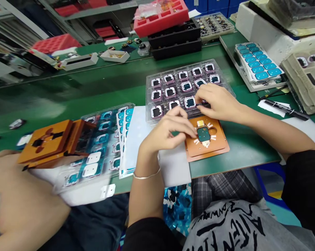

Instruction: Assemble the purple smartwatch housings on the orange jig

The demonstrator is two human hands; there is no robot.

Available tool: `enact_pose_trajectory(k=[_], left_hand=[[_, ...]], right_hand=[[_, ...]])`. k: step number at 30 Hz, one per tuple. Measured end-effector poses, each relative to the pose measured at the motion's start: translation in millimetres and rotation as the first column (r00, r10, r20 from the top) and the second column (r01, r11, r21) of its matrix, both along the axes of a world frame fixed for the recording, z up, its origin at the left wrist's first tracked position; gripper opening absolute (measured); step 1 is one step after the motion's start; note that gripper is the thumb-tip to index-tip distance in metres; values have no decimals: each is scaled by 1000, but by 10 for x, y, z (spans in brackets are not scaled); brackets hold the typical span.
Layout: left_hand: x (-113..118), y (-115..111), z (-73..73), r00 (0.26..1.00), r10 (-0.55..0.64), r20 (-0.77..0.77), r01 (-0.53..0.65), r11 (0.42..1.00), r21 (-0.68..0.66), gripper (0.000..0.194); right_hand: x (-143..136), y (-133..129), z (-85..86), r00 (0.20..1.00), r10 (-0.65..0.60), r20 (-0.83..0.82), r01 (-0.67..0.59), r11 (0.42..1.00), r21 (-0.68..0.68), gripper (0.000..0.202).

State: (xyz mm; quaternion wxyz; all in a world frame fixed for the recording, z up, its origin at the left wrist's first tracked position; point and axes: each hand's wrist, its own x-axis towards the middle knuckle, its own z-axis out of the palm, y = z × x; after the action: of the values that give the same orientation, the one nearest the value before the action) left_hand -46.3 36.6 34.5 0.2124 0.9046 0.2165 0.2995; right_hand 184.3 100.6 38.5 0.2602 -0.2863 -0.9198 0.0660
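Orange jig (207, 139) lies flat on the green table (100, 87), near its front edge, with a small dark square part (204, 134) seated in its centre cut-out. Left hand (170, 130) hovers at the jig's left side, fingertips pinched together just beside the part — whether they hold anything cannot be told. Right hand (220, 103) rests on the near edge of a clear tray (189, 89) of framed parts just behind the jig, fingers curled down; its grip is hidden. At far left, another person's hand (21, 202) lies under a second orange jig (55, 139).
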Motion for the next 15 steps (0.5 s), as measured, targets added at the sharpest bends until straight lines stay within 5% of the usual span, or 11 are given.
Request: enact_pose_trajectory(k=[4,7,12,15], left_hand=[[119,-126,15,973,59,-222,-48,997,58,36],[180,-166,-13,961,57,-269,-31,994,100,39],[211,-191,-25,952,82,-294,-50,992,115,39],[204,-191,-24,951,98,-293,-68,992,110,40]], right_hand=[[101,176,41,948,-252,-194,246,968,-55,13],[122,167,130,914,-328,-239,312,944,-103,12],[-48,129,204,993,-82,80,77,995,56,20],[-59,409,275,942,-268,203,264,963,49,29]])
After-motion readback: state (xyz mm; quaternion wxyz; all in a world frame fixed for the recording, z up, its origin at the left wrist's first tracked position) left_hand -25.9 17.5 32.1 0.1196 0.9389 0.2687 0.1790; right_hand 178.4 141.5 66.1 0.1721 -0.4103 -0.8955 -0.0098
